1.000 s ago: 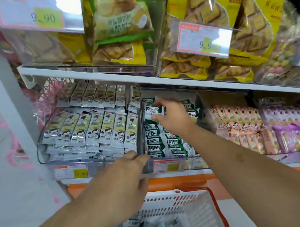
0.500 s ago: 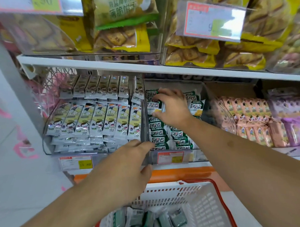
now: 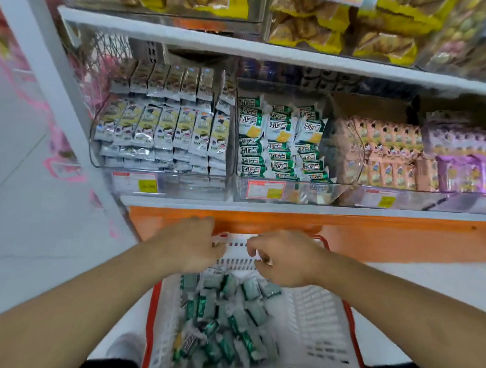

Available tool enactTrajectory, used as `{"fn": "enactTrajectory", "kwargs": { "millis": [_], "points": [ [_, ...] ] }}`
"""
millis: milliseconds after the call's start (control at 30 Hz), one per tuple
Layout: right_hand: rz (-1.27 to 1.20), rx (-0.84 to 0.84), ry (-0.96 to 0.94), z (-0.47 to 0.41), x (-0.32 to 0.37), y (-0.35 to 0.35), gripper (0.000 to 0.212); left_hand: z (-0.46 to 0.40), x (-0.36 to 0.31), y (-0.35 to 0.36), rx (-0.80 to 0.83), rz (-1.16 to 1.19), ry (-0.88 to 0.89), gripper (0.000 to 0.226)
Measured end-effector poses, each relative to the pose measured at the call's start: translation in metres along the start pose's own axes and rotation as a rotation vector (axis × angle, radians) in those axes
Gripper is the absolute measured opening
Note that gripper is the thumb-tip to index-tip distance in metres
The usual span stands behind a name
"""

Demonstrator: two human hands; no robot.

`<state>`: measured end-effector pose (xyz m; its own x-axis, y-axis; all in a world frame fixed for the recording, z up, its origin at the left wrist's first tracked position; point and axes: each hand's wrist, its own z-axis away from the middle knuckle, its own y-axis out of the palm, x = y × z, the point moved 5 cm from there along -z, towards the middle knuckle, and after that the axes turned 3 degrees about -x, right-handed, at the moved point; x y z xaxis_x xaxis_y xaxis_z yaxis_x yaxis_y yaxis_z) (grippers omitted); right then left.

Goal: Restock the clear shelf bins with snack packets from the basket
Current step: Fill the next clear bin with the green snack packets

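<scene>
Both hands are held low at frame centre over the far rim of the basket (image 3: 318,313), likely for another pickup. The left hand (image 3: 187,245) and right hand (image 3: 287,258) have fingers curled; any hold cannot be told through blur. Green snack packets (image 3: 227,322) are piled in the basket; the matching clear bin (image 3: 289,193) sits centre, above an orange ledge (image 3: 376,234).
</scene>
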<state>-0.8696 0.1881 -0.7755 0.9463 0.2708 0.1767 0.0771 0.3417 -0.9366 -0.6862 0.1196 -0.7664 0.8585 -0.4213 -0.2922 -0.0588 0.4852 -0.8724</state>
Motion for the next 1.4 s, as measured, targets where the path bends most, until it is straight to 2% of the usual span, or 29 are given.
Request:
{"fn": "enactTrajectory", "kwargs": {
  "millis": [67,167,333,400,500,567,700,767,933,1033,1233,1400],
  "points": [
    [0.027,0.239,0.126,-0.003,-0.023,0.061,0.034,-0.004,0.026,0.031,0.01,0.088,-0.137,0.074],
    [-0.1,0.388,0.352,-0.002,-0.059,0.13,0.046,-0.009,0.067,0.071,-0.009,0.097,-0.323,0.095],
    [-0.375,0.327,0.668,-0.006,-0.099,0.215,0.066,-0.015,0.09,0.126,0.048,0.281,-0.507,0.11],
    [-0.513,0.343,0.729,-0.014,-0.102,0.243,0.079,-0.019,0.09,0.143,0.07,0.36,-0.527,0.114],
    [-0.611,0.321,0.771,-0.031,-0.104,0.269,0.091,-0.025,0.094,0.155,0.025,0.321,-0.55,0.125],
    [-0.633,0.285,0.835,-0.04,-0.106,0.279,0.088,-0.028,0.097,0.159,0.012,0.302,-0.546,0.126],
    [-0.67,0.262,0.995,-0.043,-0.104,0.286,0.054,-0.028,0.096,0.16,0.003,0.254,-0.554,0.125],
    [-0.671,0.226,1.05,-0.039,-0.106,0.289,0.056,-0.028,0.096,0.16,-0.006,0.253,-0.554,0.125],
    [-0.563,0.143,1.078,-0.02,-0.115,0.299,0.072,-0.028,0.094,0.158,-0.011,0.272,-0.541,0.126],
    [-0.595,0.136,1.135,-0.011,-0.112,0.298,0.09,-0.026,0.094,0.157,-0.021,0.296,-0.541,0.125],
    [-0.627,0.153,0.974,-0.025,-0.103,0.302,0.067,-0.027,0.092,0.158,-0.042,0.286,-0.528,0.122],
    [-0.637,0.106,1.067,-0.021,-0.106,0.302,0.08,-0.027,0.094,0.159,-0.054,0.263,-0.52,0.124]
  ]
}}
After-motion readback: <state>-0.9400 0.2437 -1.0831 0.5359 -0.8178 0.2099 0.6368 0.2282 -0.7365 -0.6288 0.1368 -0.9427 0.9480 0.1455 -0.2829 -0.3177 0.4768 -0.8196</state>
